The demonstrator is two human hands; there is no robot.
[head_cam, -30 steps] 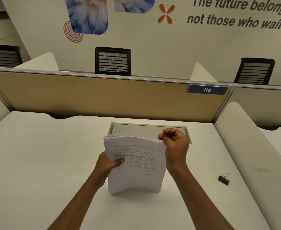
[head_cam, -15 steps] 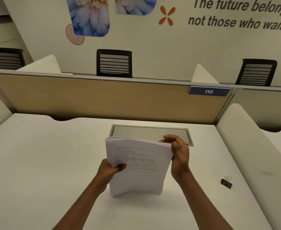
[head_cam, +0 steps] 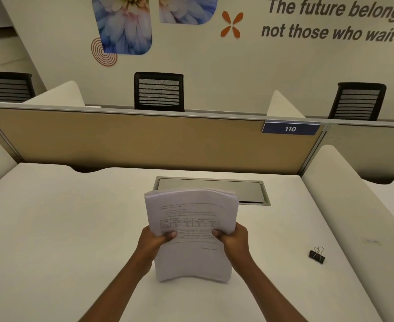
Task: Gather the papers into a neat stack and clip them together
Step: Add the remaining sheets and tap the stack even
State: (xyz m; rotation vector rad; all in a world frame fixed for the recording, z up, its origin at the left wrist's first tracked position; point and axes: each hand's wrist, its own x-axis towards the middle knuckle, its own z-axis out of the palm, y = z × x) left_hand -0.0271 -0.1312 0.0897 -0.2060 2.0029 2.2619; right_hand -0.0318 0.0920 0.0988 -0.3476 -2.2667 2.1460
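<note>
Hands, left (head_cam: 153, 240) and right (head_cam: 234, 239), pinch paper stack (head_cam: 192, 231) side edges; binder clip (head_cam: 317, 255) well apart right.

An open-plan office: a white table (head_cam: 51, 228) fenced by a tan partition (head_cam: 145, 140) bearing a blue plate numbered 110 (head_cam: 290, 129), black mesh chairs (head_cam: 158, 91) beyond, and a motivational slogan (head_cam: 331, 19) on the wall (head_cam: 214, 66).

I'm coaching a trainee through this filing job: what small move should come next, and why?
Probably tap the white printed paper stack on the white desk to square it: the left hand and right hand hold it upright, its top edges look uneven, and the black binder clip lies apart.
</note>
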